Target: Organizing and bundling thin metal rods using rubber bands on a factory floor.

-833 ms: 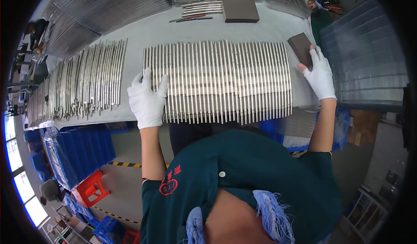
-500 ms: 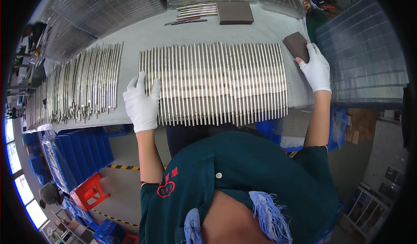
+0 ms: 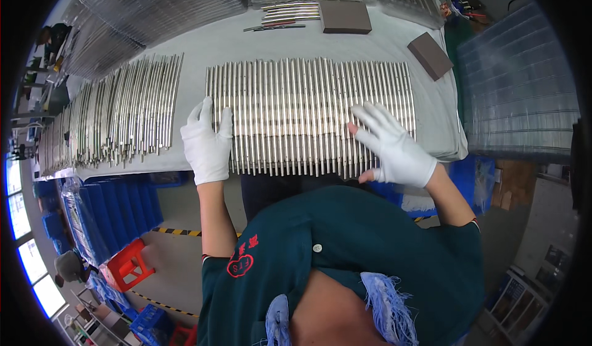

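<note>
Left hand (image 3: pixel 206 142), white-gloved: fingers parted, closed around nothing that I can make out, set at the left end of the row of metal rods (image 3: pixel 283 112). Right hand (image 3: pixel 391 149): palm down, digits spread over the row's right part, clasping no rod; how firmly it presses, I cannot tell. The row lies side by side on the covered table (image 3: pixel 194 78), directly before the person.

Handling, in my judgement: stiff, smooth, liable to roll and slip under cloth; each light, the lot heavy. Best hold: both outer sides, near mid-length.

Count: two hands; one row, dozens of rods (too tightly packed for an exact figure); one second batch (image 3: pixel 129 112) leftward, likewise uncounted; two brown blocks (image 3: pixel 345 17), one beyond the row, one off its far right corner.
</note>
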Available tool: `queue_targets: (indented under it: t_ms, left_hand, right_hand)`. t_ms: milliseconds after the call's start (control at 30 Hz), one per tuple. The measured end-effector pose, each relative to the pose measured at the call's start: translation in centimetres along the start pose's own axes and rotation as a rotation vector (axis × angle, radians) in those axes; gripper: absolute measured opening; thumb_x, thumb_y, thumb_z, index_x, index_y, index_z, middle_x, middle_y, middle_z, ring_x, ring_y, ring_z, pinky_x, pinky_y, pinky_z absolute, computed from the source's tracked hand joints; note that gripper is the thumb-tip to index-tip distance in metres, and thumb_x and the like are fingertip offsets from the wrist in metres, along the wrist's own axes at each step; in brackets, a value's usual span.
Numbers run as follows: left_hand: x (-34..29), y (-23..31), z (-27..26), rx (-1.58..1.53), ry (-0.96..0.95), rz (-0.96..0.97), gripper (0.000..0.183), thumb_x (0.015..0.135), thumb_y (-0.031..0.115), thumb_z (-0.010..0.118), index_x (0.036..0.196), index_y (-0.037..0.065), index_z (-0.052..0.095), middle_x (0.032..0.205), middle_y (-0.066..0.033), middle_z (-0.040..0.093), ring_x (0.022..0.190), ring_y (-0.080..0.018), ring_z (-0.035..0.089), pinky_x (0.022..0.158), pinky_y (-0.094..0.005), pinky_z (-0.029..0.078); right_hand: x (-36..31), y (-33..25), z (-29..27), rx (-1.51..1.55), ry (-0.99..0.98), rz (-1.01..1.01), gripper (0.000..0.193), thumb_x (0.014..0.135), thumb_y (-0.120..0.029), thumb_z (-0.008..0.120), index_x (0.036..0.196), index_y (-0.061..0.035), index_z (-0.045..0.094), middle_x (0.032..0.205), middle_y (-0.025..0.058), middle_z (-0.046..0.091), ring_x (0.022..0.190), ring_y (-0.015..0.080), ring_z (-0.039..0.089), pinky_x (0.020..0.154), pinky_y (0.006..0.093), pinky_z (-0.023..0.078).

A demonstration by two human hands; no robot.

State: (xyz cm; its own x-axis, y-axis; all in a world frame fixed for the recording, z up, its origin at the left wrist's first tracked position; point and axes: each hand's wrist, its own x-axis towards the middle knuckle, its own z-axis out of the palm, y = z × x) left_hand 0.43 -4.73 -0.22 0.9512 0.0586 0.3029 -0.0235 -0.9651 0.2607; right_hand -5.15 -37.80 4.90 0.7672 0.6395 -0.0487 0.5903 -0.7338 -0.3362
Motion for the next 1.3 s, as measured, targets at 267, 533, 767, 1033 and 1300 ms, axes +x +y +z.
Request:
queue_targets:
  t_ms: [267,533,767,1033,1300]
  left_hand:
    - [-0.1,-0.2,-0.1,-0.005,0.017,0.014,0.043,0.082,0.034,0.059,0.115,0.006,0.058,0.113,-0.0146,0.057,0.093,-0.0329,0.055,0.081,-0.0397,0.046]
    - [-0.1,-0.2,0.0,0.001,0.085,0.056,0.040,0.081,0.031,0.061,0.111,0.004,0.059,0.109,-0.0154,0.059,0.088,-0.0342,0.057,0.079,-0.0396,0.047]
    - [-0.1,-0.4,0.0,0.019,0.083,0.055,0.040,0.081,0.031,0.061,0.112,0.005,0.059,0.109,-0.0151,0.059,0.087,-0.0337,0.057,0.078,-0.0396,0.047]
    - [-0.1,-0.3,0.0,0.002,0.089,0.047,0.041,0.081,0.031,0.061,0.112,0.005,0.058,0.109,-0.0145,0.059,0.086,-0.0334,0.056,0.076,-0.0398,0.048]
    - [0.0,-0.1,0.0,0.008,0.110,0.055,0.041,0.080,0.032,0.062,0.110,0.004,0.058,0.108,-0.0141,0.060,0.081,-0.0335,0.057,0.072,-0.0398,0.049]
  right_hand:
    - [0.2,-3.5,3.2,-0.050,0.084,0.065,0.088,0.060,-0.049,0.071,0.126,-0.0009,0.039,0.133,0.0233,0.034,0.126,0.0384,0.031,0.107,0.0505,0.019]
    - [1.5,-3.3,3.7,-0.074,0.187,0.090,0.086,0.055,-0.044,0.074,0.122,-0.0005,0.043,0.130,0.0223,0.037,0.123,0.0385,0.034,0.105,0.0504,0.022]
    - [2.7,-4.4,4.0,-0.063,0.079,0.075,0.100,0.061,-0.060,0.064,0.135,-0.0028,0.028,0.135,0.0263,0.029,0.125,0.0441,0.029,0.106,0.0535,0.018]
    - [5.4,-6.0,4.3,-0.051,0.100,0.048,0.088,0.061,-0.051,0.069,0.126,0.0016,0.040,0.133,0.0244,0.033,0.126,0.0402,0.031,0.107,0.0496,0.020]
    - [6.6,-6.3,5.0,-0.031,0.082,-0.042,0.095,0.062,-0.059,0.065,0.127,0.0029,0.036,0.135,0.0262,0.030,0.127,0.0426,0.027,0.107,0.0512,0.019]
